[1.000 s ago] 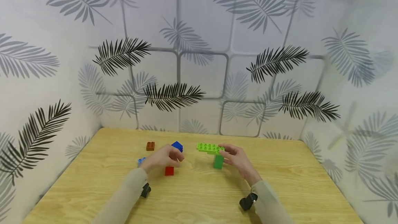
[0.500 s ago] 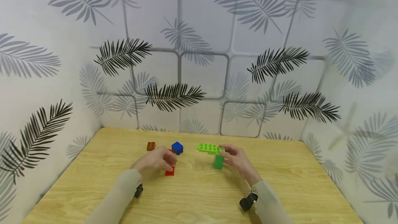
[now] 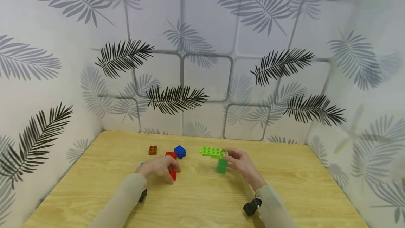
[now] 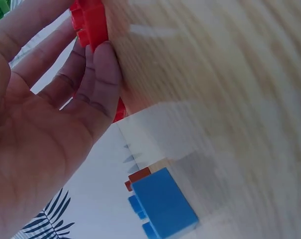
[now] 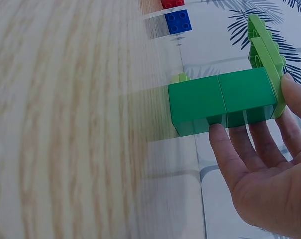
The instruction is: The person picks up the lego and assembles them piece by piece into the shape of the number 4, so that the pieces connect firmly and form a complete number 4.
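My left hand point(image 3: 159, 168) reaches down over a red brick point(image 3: 173, 176), thumb on the near side and fingers on the far side. In the left wrist view that red brick point(image 4: 93, 22) shows its studs between thumb and fingertips. My right hand point(image 3: 243, 166) holds a stack of dark green bricks point(image 3: 222, 165) with a long lime-green plate point(image 3: 212, 151) across its top, overhanging to the left. In the right wrist view the thumb lies on the lime plate point(image 5: 269, 64) while the fingers touch the side of the two dark green bricks point(image 5: 220, 99).
Beyond the left hand lies another red brick point(image 3: 171, 155), beside a dark blue brick point(image 3: 180, 151). A brown brick point(image 3: 153, 150) stands further left. A light blue brick point(image 4: 164, 204), mostly hidden in the head view, is behind the left wrist. A patterned wall point(image 3: 205, 115) borders the wooden table point(image 3: 202, 203).
My left hand has moved left and toward me, down onto the nearer red brick, uncovering the farther red brick and the dark blue one. The right hand has stayed at the green stack.
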Available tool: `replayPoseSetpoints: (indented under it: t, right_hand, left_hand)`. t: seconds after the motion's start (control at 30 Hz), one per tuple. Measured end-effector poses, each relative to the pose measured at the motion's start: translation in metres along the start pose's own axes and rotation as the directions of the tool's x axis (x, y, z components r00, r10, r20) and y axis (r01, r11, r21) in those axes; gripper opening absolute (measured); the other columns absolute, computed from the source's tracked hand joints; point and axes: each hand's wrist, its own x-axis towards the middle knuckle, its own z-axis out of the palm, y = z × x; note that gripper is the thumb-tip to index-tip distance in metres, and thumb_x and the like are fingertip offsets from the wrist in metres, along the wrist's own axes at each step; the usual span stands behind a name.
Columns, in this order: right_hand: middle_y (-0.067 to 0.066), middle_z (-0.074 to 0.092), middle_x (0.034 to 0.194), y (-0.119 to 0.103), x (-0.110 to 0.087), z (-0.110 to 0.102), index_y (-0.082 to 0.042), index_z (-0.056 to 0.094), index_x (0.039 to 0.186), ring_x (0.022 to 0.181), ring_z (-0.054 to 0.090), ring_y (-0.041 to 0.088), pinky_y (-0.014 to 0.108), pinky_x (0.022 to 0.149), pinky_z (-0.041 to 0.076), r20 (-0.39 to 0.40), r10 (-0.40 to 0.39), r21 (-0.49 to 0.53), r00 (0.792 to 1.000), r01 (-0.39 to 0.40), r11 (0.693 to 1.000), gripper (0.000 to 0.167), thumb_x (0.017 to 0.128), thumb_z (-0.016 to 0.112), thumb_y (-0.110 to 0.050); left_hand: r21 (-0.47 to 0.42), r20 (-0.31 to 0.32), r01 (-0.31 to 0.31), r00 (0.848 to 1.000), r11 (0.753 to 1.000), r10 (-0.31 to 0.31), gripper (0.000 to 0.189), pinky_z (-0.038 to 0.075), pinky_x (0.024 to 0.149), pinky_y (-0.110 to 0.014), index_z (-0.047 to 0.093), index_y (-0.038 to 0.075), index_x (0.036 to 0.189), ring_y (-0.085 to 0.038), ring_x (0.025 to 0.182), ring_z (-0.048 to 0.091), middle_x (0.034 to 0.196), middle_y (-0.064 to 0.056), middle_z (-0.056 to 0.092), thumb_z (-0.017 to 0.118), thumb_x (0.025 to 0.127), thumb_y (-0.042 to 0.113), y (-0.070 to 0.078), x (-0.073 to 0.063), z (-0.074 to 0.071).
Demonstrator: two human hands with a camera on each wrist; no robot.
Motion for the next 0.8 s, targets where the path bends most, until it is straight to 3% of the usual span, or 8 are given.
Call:
replayPoseSetpoints:
  t: [0.33, 0.6, 0.8]
  right_hand:
    - [0.014, 0.059, 0.127, -0.001, -0.004, 0.0, -0.005, 0.057, 0.136, 0.107, 0.062, 0.016, 0.049, 0.1, 0.049, 0.015, -0.007, -0.001, 1.0, 0.007, 1.0, 0.046, 0.095, 0.066, -0.023]
    - [0.012, 0.059, 0.125, 0.001, -0.003, 0.0, -0.005, 0.057, 0.137, 0.107, 0.062, 0.014, 0.049, 0.099, 0.05, 0.015, -0.008, -0.003, 1.0, 0.008, 1.0, 0.045, 0.096, 0.064, -0.023]
    - [0.014, 0.059, 0.128, 0.001, -0.002, -0.001, -0.005, 0.056, 0.137, 0.106, 0.062, 0.013, 0.049, 0.099, 0.05, 0.02, -0.01, -0.002, 1.0, 0.01, 1.0, 0.046, 0.096, 0.065, -0.023]
  left_hand:
    - [0.054, -0.032, 0.015, 0.999, 0.998, -0.013, 0.028, 0.051, 0.078, -0.033, 0.073, 0.009, 0.097, -0.016, 0.084, 0.057, 0.092, 0.002, 0.066, 0.083, 0.072, 0.002, 0.003, 0.007, 0.007]
    - [0.007, -0.089, -0.044, 0.995, 0.999, 0.044, 0.034, 0.052, 0.075, -0.033, 0.074, 0.007, 0.106, -0.016, 0.086, 0.058, 0.102, -0.002, 0.069, 0.079, 0.072, 0.004, 0.004, 0.011, 0.005]
    - [-0.078, -0.171, -0.026, 0.985, 0.997, 0.013, 0.038, 0.05, 0.081, -0.034, 0.071, 0.011, 0.116, -0.018, 0.095, 0.056, 0.11, 0.0, 0.067, 0.073, 0.078, 0.009, 0.008, 0.012, 0.006]
